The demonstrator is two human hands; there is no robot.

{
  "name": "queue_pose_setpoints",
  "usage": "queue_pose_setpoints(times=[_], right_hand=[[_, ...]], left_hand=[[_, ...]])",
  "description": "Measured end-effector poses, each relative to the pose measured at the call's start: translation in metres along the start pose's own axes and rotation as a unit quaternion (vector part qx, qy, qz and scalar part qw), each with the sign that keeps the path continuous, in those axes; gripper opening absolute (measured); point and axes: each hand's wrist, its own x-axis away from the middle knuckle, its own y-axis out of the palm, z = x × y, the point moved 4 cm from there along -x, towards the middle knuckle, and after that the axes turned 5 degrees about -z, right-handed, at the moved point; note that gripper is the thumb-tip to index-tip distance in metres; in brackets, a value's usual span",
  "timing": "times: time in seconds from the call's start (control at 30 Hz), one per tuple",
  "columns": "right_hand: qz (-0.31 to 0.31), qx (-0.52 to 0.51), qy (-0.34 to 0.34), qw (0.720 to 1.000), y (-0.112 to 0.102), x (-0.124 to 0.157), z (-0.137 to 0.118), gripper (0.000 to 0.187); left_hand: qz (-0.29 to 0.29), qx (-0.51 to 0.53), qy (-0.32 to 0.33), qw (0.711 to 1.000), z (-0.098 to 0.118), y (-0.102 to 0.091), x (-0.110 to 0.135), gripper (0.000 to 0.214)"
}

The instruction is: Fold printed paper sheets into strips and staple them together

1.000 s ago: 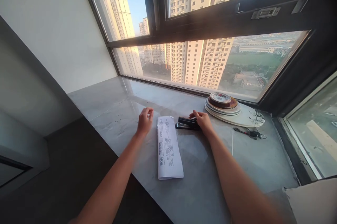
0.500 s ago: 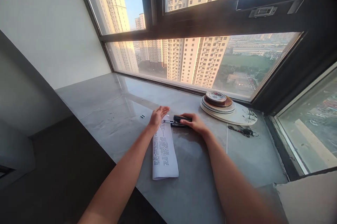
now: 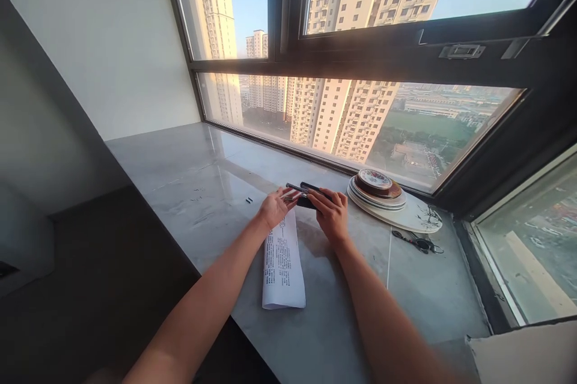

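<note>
A black stapler [image 3: 308, 202] is in my right hand [image 3: 332, 210], raised above the counter and tilted, with its upper parts spread apart and its tip pointing left. The right fingers wrap over its back end. My left hand [image 3: 274, 210] is palm up with its fingers stretched toward the stapler's front end; whether they touch it I cannot make out. Below both hands lies a folded sheet of printed paper [image 3: 283, 270], its far end partly hidden by the left hand. Two small dark strips [image 3: 249, 200] rest on the counter left of that hand.
On the grey counter [image 3: 238, 240], at the right by the window, a stack of round plates or boards [image 3: 376, 192] stands on an oval board [image 3: 421, 219]. A key ring with keys [image 3: 421, 244] lies in front. The counter's edge drops off at the left.
My right hand has lifted and tilted the stapler, and its parts are spread wider. My left hand has turned palm up, its fingers now at the stapler's front. The view has shifted slightly.
</note>
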Motion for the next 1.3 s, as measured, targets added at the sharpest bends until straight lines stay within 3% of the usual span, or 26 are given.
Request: queue_pose_setpoints(times=[0.13,0.23,0.3,0.37,0.53,0.77,0.83,0.93,1.07,1.17,1.3], right_hand=[[0.058,-0.117,0.151,0.980,-0.002,0.004,0.020,0.028],[0.124,-0.298,0.294,0.900,0.003,0.011,0.045,0.042],[0.148,-0.384,0.338,0.847,0.007,0.014,0.056,0.046],[0.153,-0.420,0.347,0.825,0.008,0.014,0.059,0.044],[0.109,-0.455,0.342,0.815,0.009,0.010,0.051,0.043],[0.060,-0.470,0.336,0.814,0.012,0.008,0.047,0.045],[0.032,-0.474,0.340,0.811,0.014,0.008,0.047,0.045],[-0.034,-0.473,0.339,0.813,0.018,0.009,0.044,0.037],[-0.104,-0.420,0.318,0.844,0.017,0.007,0.037,0.031],[-0.117,-0.390,0.299,0.863,0.013,0.005,0.034,0.032],[-0.125,-0.364,0.293,0.875,0.010,0.004,0.032,0.034]], left_hand=[[0.007,-0.092,0.029,0.995,0.002,-0.003,-0.004,0.018],[0.021,-0.182,0.055,0.982,0.001,-0.001,-0.015,0.011],[0.024,-0.257,0.061,0.964,-0.001,0.004,-0.026,0.004],[0.026,-0.331,0.064,0.941,-0.003,0.010,-0.038,0.008],[0.054,-0.460,0.081,0.882,0.004,0.013,-0.058,0.025],[0.090,-0.528,0.125,0.835,0.011,0.005,-0.059,0.021],[0.105,-0.533,0.148,0.826,0.023,-0.004,-0.049,0.021],[0.126,-0.560,0.162,0.803,0.052,-0.035,-0.020,0.015],[0.172,-0.618,0.166,0.749,0.082,-0.086,0.031,0.026],[0.183,-0.647,0.166,0.722,0.081,-0.105,0.054,0.034],[0.181,-0.665,0.163,0.706,0.070,-0.107,0.058,0.019]])
